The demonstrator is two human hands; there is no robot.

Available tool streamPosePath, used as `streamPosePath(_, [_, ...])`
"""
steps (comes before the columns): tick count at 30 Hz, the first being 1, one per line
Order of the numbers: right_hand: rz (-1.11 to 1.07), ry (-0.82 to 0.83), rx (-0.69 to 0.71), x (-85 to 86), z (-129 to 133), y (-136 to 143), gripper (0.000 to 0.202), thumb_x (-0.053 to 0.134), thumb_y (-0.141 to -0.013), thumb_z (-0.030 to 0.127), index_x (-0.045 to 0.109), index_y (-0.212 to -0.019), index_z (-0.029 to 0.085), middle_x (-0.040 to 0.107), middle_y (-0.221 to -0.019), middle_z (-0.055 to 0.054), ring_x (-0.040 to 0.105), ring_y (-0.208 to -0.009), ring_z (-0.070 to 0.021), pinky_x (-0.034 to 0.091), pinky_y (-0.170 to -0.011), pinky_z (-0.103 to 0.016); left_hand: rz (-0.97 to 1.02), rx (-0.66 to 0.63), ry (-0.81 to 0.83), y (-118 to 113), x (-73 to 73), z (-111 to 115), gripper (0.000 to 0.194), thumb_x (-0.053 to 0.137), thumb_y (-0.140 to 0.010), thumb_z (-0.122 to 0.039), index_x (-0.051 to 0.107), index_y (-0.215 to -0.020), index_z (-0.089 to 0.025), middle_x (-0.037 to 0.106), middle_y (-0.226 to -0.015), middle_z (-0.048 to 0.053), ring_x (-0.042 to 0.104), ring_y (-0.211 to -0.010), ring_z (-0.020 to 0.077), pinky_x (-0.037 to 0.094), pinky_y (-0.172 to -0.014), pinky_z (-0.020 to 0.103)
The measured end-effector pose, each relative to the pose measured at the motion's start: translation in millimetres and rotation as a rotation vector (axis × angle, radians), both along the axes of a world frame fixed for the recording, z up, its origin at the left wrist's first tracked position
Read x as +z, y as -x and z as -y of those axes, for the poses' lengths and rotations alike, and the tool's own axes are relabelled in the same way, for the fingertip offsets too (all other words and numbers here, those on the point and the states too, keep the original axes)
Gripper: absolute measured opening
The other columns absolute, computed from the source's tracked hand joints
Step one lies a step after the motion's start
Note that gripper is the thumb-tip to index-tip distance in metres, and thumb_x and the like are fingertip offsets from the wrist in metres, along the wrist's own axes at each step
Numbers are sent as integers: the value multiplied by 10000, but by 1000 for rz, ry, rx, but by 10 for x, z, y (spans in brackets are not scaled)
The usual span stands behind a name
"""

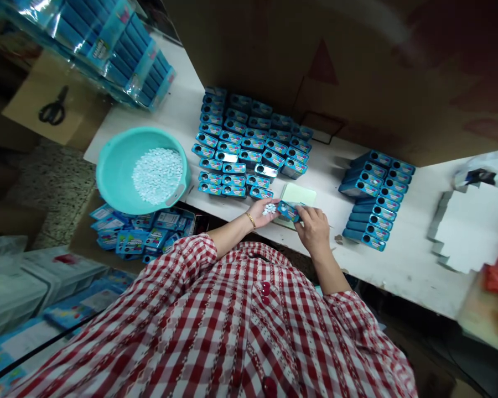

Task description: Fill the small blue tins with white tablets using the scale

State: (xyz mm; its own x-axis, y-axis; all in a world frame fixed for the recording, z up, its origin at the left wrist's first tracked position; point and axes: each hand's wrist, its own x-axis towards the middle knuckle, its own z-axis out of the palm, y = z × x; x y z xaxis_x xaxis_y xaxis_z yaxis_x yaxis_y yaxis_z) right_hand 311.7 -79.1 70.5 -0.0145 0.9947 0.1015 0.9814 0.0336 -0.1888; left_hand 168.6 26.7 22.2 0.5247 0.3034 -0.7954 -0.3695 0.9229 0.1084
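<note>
My left hand (260, 211) is cupped palm up at the table's near edge and holds a small heap of white tablets (269, 209). Right beside it, my right hand (314, 225) grips a small blue box (289, 210), its end touching the tablets. Both hands hover over a pale green pad (299, 194). A teal basin (113, 166) with many white tablets (157, 174) sits to the left. Several open blue boxes (249, 145) stand in rows behind my hands.
A second block of blue boxes (375, 198) stands to the right. Flat blue cartons (141, 232) lie in a box below the basin. Wrapped blue packs (112, 50) and scissors (53, 109) are at far left. White folded cartons (473, 226) lie at right; a brown cardboard wall (357, 61) is behind.
</note>
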Motion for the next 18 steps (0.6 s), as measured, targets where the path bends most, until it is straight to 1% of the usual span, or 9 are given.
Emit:
streamPosePath(2, [2, -12, -1, 1, 16, -1, 417, 491, -796, 219, 509, -1213, 223, 605, -1062, -69, 466, -916, -246, 364, -771, -358, 15, -9, -3, 7, -10, 5, 254, 407, -874, -164, 618, -767, -73, 633, -643, 81, 589, -599, 140, 473, -643, 267])
streamPosePath(5, [9, -19, 23, 4, 30, 23, 428, 477, -804, 212, 499, -1230, 235, 596, -1092, -73, 462, -950, -253, 352, -792, -372, 17, -32, 6, 20, -26, 15, 233, 424, -871, -172, 620, -798, -71, 633, -639, 76, 584, -591, 136, 476, -641, 266])
streamPosePath(8, [-9, -21, -15, -26, 38, 16, 434, 486, -794, 202, 502, -1226, 236, 603, -1079, -72, 470, -933, -254, 358, -783, -374, 9, -33, 3, 23, -30, 28, 239, 413, -877, -176, 622, -854, -64, 640, -659, 84, 599, -629, 145, 486, -676, 275])
streamPosePath(11, [-97, -28, -62, -99, 63, -47, 433, 503, -789, 213, 501, -1221, 246, 596, -1094, -69, 481, -953, -255, 376, -812, -380, 18, -27, -12, 18, -24, 36, 238, 414, -875, -170, 622, -891, -56, 646, -678, 91, 609, -654, 149, 491, -713, 280])
streamPosePath(14, [-325, -79, -136, -263, 82, -141, 378, 526, -791, 266, 524, -1168, 242, 595, -1064, -72, 506, -959, -246, 409, -842, -387, 21, -30, -12, 28, -11, 32, 243, 407, -876, -161, 621, -921, -56, 649, -679, 91, 618, -668, 153, 501, -727, 286])
streamPosePath(18, [-786, -165, -357, -662, 29, -251, 341, 575, -760, 365, 538, -1069, 224, 593, -1002, -49, 554, -917, -203, 465, -814, -356, -29, -40, 6, 135, 8, 41, 217, 421, -864, -131, 624, -901, -64, 651, -685, 92, 635, -680, 152, 524, -682, 271])
